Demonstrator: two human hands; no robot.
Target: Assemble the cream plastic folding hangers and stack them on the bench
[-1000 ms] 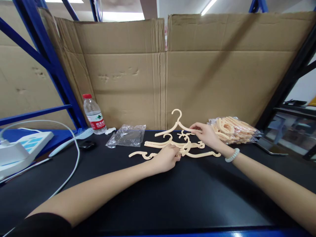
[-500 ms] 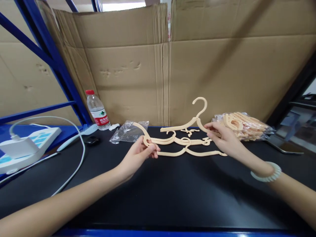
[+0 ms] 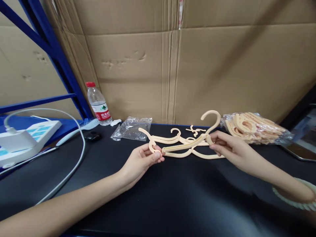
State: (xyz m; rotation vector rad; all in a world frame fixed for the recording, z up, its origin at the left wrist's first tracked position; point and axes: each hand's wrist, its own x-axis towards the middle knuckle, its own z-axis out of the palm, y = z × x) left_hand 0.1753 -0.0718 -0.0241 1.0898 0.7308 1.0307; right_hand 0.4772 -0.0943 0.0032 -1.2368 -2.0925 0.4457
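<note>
My left hand pinches a small beige curved hook piece, its thin tail pointing up and left. Closed around the right side of a beige clothes hanger, my right hand keeps it raised with the hook upward. The free end of the hanger's left arm meets the hook piece at my left fingertips; whether the two are joined, I cannot tell. Behind, two similar hangers lie on the black table: a back hanger and a front hanger, partly covered by the held one.
Several small beige pieces lie behind the hangers. A bag of hanger parts is at right, a crumpled clear bag at back left. Further left are a water bottle, a white cable and a power strip.
My right hand has lowered and tilted the hanger, bringing its left arm's end down to the hook piece in my left hand. The view has shifted slightly.
</note>
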